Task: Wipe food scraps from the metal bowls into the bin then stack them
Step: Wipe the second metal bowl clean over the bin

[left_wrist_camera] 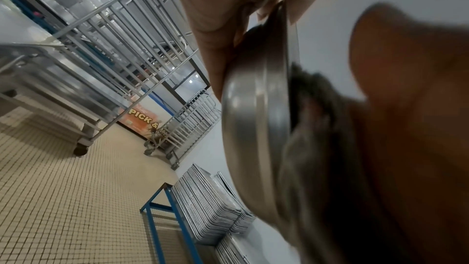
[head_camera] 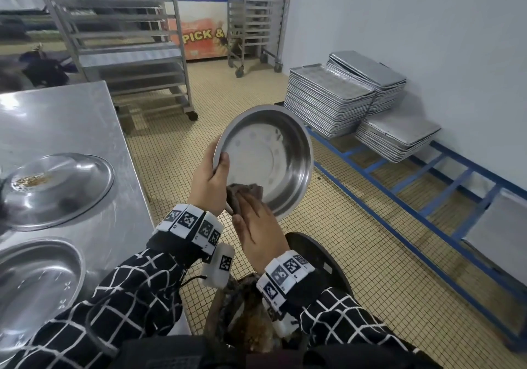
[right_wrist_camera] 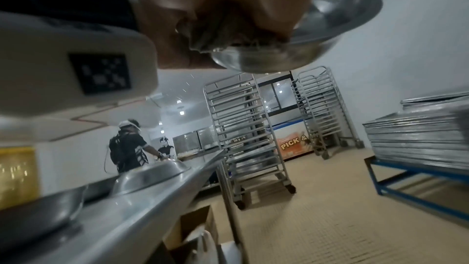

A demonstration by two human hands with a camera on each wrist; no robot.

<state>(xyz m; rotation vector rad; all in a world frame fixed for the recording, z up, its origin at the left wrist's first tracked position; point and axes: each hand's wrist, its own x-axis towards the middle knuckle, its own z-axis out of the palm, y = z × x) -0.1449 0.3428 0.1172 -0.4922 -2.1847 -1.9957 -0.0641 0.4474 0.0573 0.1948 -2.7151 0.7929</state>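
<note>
From the head view, the left hand [head_camera: 209, 182] is gripping the near-left rim of a round, shiny metal bowl [head_camera: 273, 157], thumb curled over the lip onto the smooth inside, and tilting it up over the dark bin [head_camera: 316, 257] on the tiled floor. The right hand [head_camera: 261, 233] is lying flat with its fingers straight, pressing a crumpled brown cloth [head_camera: 245, 193] against the bowl's lower inner wall. To the left, two more steel bowls are sitting on the brushed steel table [head_camera: 71, 123]: the far bowl [head_camera: 60, 189] is carrying a patch of crumbly scraps [head_camera: 28, 181], and the near bowl [head_camera: 37, 286] is lying beside the sleeve. Flat ribbed trays [head_camera: 328, 100] are standing in stacks on a blue frame at the far right. From the left wrist, the held bowl [left_wrist_camera: 256, 127] is showing edge-on, its dull stepped underside pinched by the fingers [left_wrist_camera: 218, 51], with the fuzzy cloth [left_wrist_camera: 312, 111] bulging past the rim. From the right wrist, the cloth [right_wrist_camera: 215, 35] is bunching under the palm against the bowl's [right_wrist_camera: 317, 27] gleaming curve, though blur is hiding the fingers.
</note>
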